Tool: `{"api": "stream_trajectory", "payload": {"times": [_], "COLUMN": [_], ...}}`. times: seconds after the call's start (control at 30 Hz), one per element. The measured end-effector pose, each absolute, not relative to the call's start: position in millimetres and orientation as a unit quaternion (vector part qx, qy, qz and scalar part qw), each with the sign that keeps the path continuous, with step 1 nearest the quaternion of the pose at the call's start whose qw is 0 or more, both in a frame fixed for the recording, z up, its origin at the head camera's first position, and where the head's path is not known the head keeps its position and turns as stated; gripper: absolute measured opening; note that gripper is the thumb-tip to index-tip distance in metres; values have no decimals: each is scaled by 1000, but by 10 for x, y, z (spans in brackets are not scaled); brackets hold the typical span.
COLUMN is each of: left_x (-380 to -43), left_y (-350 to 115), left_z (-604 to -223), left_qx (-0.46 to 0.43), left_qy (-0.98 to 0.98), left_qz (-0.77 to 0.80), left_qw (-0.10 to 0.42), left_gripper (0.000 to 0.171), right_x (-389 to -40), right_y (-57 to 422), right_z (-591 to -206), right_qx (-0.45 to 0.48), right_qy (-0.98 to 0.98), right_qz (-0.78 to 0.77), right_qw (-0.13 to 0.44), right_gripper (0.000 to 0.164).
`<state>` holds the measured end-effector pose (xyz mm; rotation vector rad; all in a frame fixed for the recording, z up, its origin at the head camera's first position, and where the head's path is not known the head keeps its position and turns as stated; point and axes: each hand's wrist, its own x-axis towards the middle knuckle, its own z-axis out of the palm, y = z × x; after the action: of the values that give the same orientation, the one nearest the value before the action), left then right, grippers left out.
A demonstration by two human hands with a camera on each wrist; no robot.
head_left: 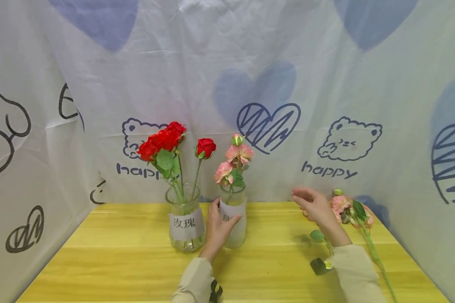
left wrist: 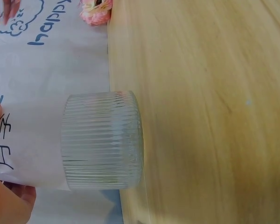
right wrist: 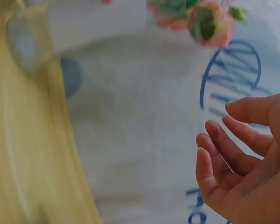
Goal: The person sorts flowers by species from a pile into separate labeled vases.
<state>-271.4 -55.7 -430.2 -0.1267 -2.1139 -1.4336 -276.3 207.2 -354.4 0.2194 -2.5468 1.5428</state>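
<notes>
My left hand (head_left: 217,227) grips a clear glass vase (head_left: 238,239) with a white paper label around it, thumb across the front and fingers behind its left side. Pink flowers (head_left: 239,155) stand upright in this vase. The left wrist view shows its ribbed glass base (left wrist: 102,140) at the tabletop. Off to the right, my right hand (head_left: 318,208) is raised in the air with loosely bent fingers and holds nothing. Just beyond and beside it lie more pink flowers (head_left: 341,204). In the right wrist view, the fingers (right wrist: 205,163) are apart from the thumb.
A second glass vase (head_left: 186,207), labelled with two characters and holding several red roses (head_left: 167,138), stands left of my left hand. A long green stem (head_left: 375,251) runs down the right side of the wooden table (head_left: 98,261). A printed cloth (head_left: 189,84) hangs behind.
</notes>
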Motion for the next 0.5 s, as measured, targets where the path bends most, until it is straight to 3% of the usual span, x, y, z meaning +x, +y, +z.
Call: {"api": "stream_trajectory", "payload": {"times": [0.5], "left_x": [-2718], "left_y": [-585], "left_z": [-4276], "left_qx": [-46], "left_qy": [-801], "left_qz": [-521], "left_qw": [292], "left_gripper": [75], "right_x": [-2753], "right_y": [2873], "right_z": [-3954], "right_qx": [27], "right_qy": [-893], "right_qz": [444], "right_qw": [69], "right_gripper": [45]}}
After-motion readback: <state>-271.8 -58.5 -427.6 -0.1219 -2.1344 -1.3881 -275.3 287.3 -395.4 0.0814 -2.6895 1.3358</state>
